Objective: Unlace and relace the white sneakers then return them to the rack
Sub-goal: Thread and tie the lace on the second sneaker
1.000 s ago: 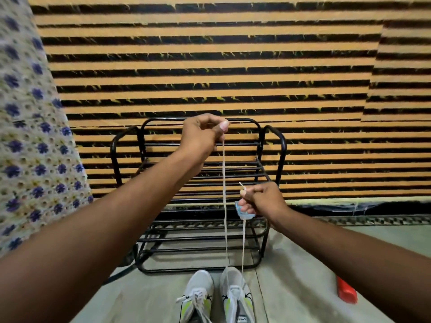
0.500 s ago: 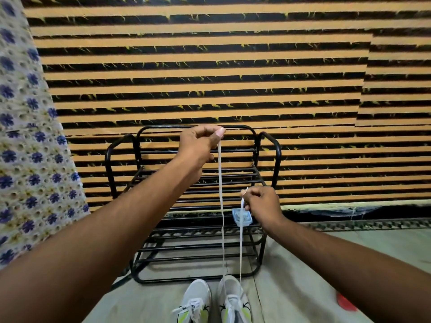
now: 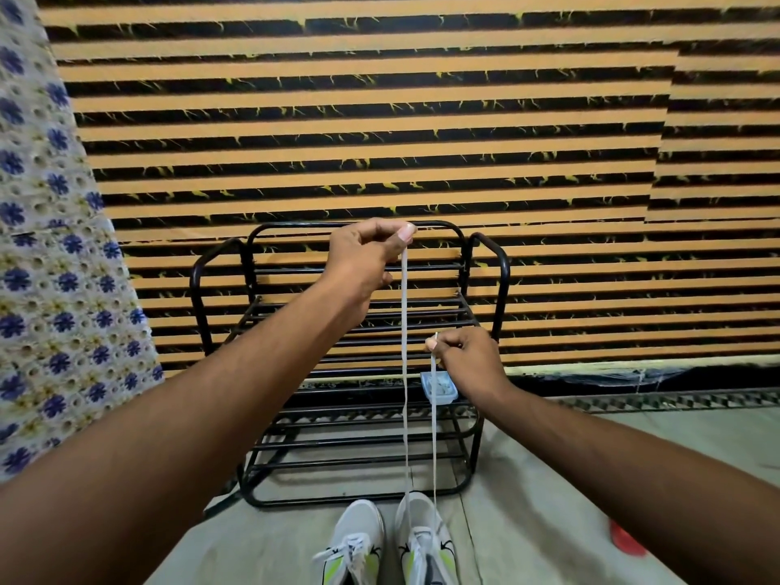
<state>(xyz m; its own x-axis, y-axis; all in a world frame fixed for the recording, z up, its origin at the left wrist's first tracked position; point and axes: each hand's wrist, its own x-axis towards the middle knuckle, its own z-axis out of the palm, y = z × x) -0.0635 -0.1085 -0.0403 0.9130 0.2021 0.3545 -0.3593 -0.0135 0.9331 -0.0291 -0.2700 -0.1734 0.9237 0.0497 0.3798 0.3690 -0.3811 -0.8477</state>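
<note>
The white lace (image 3: 404, 373) runs up in two taut strands from the right sneaker (image 3: 424, 538), which sits on the floor (image 3: 548, 521) just in front of the black rack (image 3: 350, 415), toe toward it. I see my left hand (image 3: 363, 255) raised high, level with the rack's top rail, pinching the longer strand between thumb and fingers. My right hand (image 3: 466, 356) is lower, over the rack's right side, fingers curled and pinching the shorter strand near its tip, which pokes up past the fingers. The left sneaker (image 3: 354, 538) stands touching or just beside its mate, also in front of the rack, its lace in a loose tangle on top; both shoes show yellow-green side panels. A small pale blue dish (image 3: 439, 388) shows just under my right hand, at the rack's right end; I cannot tell what it rests on. Behind the rack rises a wall (image 3: 380, 120) of orange and black stripes. Left of the rack hangs a cloth (image 3: 46, 268) with blue flowers. On the floor well to the right of the rack lies a blurred red thing (image 3: 627, 540).
</note>
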